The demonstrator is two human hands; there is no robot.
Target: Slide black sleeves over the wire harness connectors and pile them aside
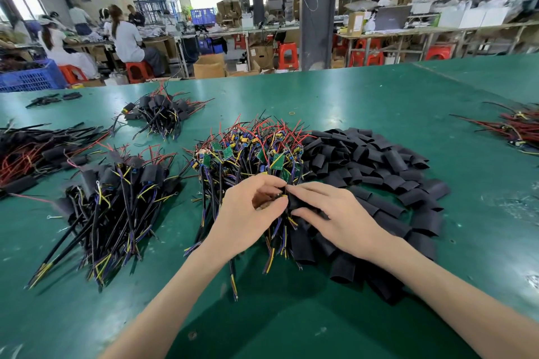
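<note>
At the bottom centre of the frame two bare forearms reach in over the green bench (379, 96). The left hand (250, 210) has its fingers curled, thumb and fingertips pinching the end of a wire harness (279, 192). The right hand (335, 213), touching it from the right, grips a black sleeve (300, 203) between thumb and curled fingers, the sleeve's mouth right at the pinched end. How far the sleeve is on I cannot tell.

Under and just behind the hands lies a heap of bare harnesses (248, 151) with green boards and red, yellow and purple wires. To its right, touching it, spreads a pile of loose sleeves (379, 178). At lower left sits a stack of sleeved harnesses (116, 192), with a second stack (157, 114) beyond it and a third bundle (35, 154) at the left edge. More red wires (519, 128) lie at the far right edge.

Across the top, people sit on red stools (137, 70) at other benches, beside a blue crate (32, 76).
</note>
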